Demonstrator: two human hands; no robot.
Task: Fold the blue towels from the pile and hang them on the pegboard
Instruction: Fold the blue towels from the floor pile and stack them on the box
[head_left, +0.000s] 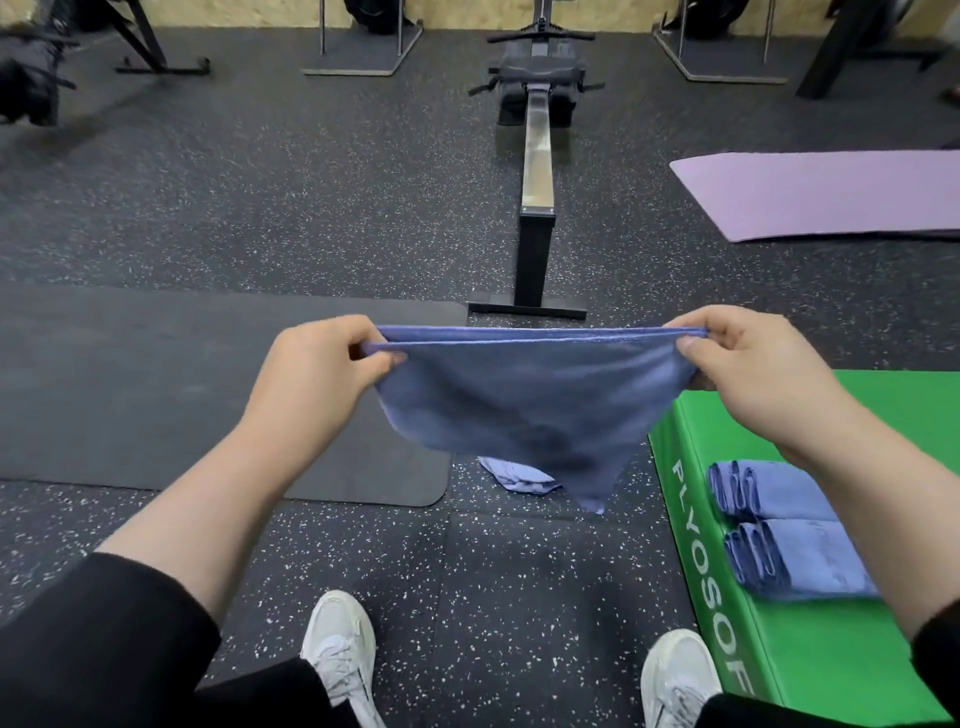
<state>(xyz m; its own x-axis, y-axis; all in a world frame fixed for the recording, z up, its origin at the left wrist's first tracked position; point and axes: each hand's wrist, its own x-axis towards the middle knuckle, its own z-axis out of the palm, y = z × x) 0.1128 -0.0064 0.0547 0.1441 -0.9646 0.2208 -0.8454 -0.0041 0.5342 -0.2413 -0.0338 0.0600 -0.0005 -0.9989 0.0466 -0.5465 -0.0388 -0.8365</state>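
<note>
The soft blue towel (524, 400), doubled along its top edge, hung in a triangle between the left hand (317, 374) and right hand (758, 369), each pinching a corner. Right of it, two folded towels (789, 530) lay on a smooth green box (831, 649) lettered "PLYOSOF".

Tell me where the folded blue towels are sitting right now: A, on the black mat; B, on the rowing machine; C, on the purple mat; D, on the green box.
D: two folded towels lie side by side on top of the green box, under the right hand.
</note>
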